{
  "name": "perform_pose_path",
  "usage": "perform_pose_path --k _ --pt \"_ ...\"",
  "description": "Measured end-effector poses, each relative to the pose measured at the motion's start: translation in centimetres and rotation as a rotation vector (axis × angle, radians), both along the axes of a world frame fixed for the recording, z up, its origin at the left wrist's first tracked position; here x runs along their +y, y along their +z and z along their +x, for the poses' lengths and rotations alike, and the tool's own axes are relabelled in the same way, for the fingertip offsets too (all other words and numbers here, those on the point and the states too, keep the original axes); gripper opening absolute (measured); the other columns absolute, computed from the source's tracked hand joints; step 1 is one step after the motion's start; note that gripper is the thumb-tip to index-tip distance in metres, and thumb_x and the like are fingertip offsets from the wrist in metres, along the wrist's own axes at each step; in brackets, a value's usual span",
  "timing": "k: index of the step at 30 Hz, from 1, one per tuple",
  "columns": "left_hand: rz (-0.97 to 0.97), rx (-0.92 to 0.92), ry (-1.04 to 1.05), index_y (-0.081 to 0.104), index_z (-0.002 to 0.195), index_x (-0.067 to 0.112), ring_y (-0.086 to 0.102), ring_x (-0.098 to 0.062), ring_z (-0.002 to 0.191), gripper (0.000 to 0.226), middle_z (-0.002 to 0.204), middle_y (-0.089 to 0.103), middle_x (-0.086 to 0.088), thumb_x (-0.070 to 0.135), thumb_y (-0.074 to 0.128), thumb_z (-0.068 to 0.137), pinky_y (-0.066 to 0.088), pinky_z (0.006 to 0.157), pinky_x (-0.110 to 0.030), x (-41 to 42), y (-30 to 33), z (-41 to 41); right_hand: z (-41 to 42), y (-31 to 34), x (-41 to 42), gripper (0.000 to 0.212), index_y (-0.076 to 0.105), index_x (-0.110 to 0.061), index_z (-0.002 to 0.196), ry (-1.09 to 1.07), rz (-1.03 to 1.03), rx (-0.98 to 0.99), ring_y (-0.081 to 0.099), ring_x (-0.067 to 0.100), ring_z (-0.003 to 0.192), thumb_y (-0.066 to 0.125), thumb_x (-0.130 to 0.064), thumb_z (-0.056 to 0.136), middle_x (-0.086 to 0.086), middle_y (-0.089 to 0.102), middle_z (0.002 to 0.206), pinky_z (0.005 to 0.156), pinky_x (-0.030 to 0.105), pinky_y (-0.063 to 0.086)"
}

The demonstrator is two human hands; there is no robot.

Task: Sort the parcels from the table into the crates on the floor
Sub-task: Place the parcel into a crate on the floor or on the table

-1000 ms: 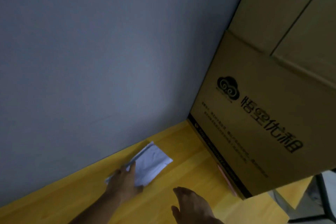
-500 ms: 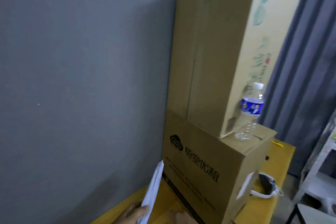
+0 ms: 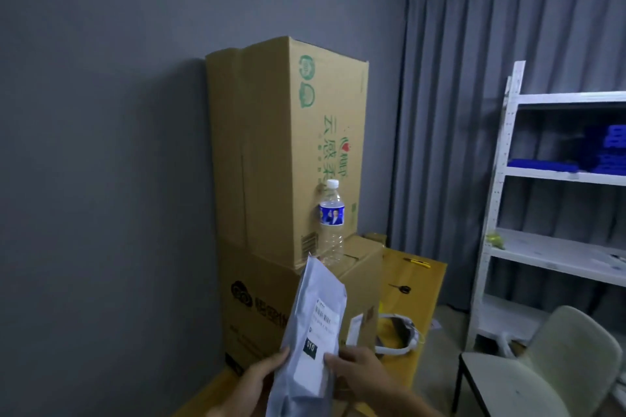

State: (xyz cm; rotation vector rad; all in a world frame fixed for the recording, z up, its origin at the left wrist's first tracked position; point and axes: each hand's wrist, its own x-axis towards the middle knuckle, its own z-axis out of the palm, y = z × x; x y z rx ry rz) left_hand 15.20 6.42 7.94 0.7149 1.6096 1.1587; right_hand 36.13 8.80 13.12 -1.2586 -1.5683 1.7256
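Note:
A flat grey parcel bag (image 3: pixel 311 325) with a white shipping label and a dark tag reading 010 stands upright in front of me, above the yellow table (image 3: pixel 413 281). My left hand (image 3: pixel 254 382) grips its lower left edge. My right hand (image 3: pixel 359 376) holds its lower right edge, thumb on the label side. No crates on the floor are in view.
Two stacked cardboard boxes (image 3: pixel 288 152) stand on the table against the grey wall, with a water bottle (image 3: pixel 332 220) on the lower box. White headphones (image 3: pixel 399 335), scissors and a pen lie on the table. A white shelf rack (image 3: pixel 555 213) and a pale chair (image 3: pixel 548 369) stand to the right.
My left hand picked the parcel up from the table and raised it upright. My right hand came onto its right edge. The view lifted and swung to the right.

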Motion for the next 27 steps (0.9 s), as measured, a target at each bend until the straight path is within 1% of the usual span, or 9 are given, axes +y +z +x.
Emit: perform_pose_path --k 2,5,7,9,11,14,16,22,27 --pt "0.163 -0.308 -0.182 0.050 0.142 -0.004 0.047 -0.041 0.136 0.064 0.148 0.047 -0.025 0.031 0.070 0.092 0.033 0.117 -0.053 0.1 -0.2 1.1 1.5 0.4 0.5 0.016 0.073 -0.007 0.106 -0.093 0.025 0.072 0.076 0.027 0.092 0.068 -0.019 0.097 0.008 0.078 0.100 0.076 0.038 0.063" --pt "0.229 -0.450 -0.319 0.059 0.136 0.001 0.045 -0.045 0.137 0.047 0.144 0.052 -0.026 0.031 0.054 0.101 0.026 0.120 -0.056 -1.5 3.3 4.6 4.1 1.2 1.2 0.008 0.073 -0.011 0.101 -0.173 0.081 0.135 0.076 0.026 0.091 0.070 -0.016 0.096 0.004 0.080 0.096 0.071 0.037 0.063" --pt "0.298 -0.332 -0.320 0.069 0.124 0.005 0.062 -0.040 0.121 0.044 0.127 0.067 -0.022 0.033 0.068 0.090 0.041 0.111 -0.054 -1.2 4.1 5.3 5.3 1.5 1.6 0.007 0.074 -0.012 0.099 -0.229 0.119 0.157 0.076 0.022 0.086 0.071 -0.015 0.094 0.001 0.080 0.090 0.067 0.035 0.061" --pt "0.432 -0.125 -0.242 0.073 0.114 0.008 0.071 -0.030 0.108 0.042 0.113 0.075 -0.013 0.031 0.080 0.081 0.054 0.095 -0.043 -0.6 5.3 5.9 6.2 1.8 1.7 0.006 0.075 -0.013 0.099 -0.267 0.194 0.163 0.076 0.017 0.080 0.072 -0.015 0.093 -0.001 0.080 0.087 0.068 0.036 0.061" --pt "0.470 0.002 -0.199 0.073 0.110 0.007 0.072 -0.025 0.103 0.030 0.107 0.077 -0.009 0.019 0.078 0.083 0.057 0.086 -0.034 -0.2 6.2 6.2 6.8 1.9 1.9 0.005 0.075 -0.015 0.097 -0.275 0.254 0.150 0.076 0.015 0.079 0.073 -0.014 0.093 -0.002 0.080 0.087 0.067 0.033 0.060" --pt "0.454 0.128 -0.168 0.071 0.113 0.004 0.073 -0.021 0.101 0.026 0.107 0.077 -0.007 0.011 0.074 0.088 0.059 0.089 -0.036 0.4 6.1 6.3 7.3 2.0 1.9 0.006 0.076 -0.018 0.097 -0.261 0.274 0.157 0.076 0.016 0.087 0.072 -0.014 0.093 0.000 0.080 0.097 0.069 0.030 0.060" --pt "0.445 0.150 -0.184 0.071 0.114 0.003 0.074 -0.020 0.099 0.025 0.105 0.078 -0.005 0.009 0.072 0.090 0.059 0.090 -0.038 0.8 5.9 6.3 7.5 2.2 1.8 0.007 0.076 -0.018 0.098 -0.259 0.270 0.170 0.076 0.015 0.087 0.072 -0.014 0.094 0.001 0.080 0.100 0.069 0.029 0.060" --pt "0.453 0.160 -0.193 0.073 0.105 0.007 0.075 -0.016 0.094 0.016 0.096 0.079 -0.001 0.001 0.068 0.091 0.058 0.075 -0.023 1.3 5.5 7.0 8.3 1.6 2.5 0.014 0.075 -0.016 0.107 -0.243 0.262 0.172 0.076 0.018 0.094 0.073 -0.015 0.093 -0.001 0.079 0.101 0.078 0.037 0.062" --pt "0.420 0.149 -0.205 0.071 0.110 0.005 0.075 -0.012 0.091 0.019 0.098 0.079 -0.002 0.001 0.068 0.091 0.056 0.071 -0.019 2.7 4.0 7.9 9.6 0.2 3.3 0.013 0.076 -0.016 0.105 -0.263 0.216 0.162 0.076 0.018 0.092 0.073 -0.015 0.093 0.001 0.079 0.101 0.074 0.035 0.061"
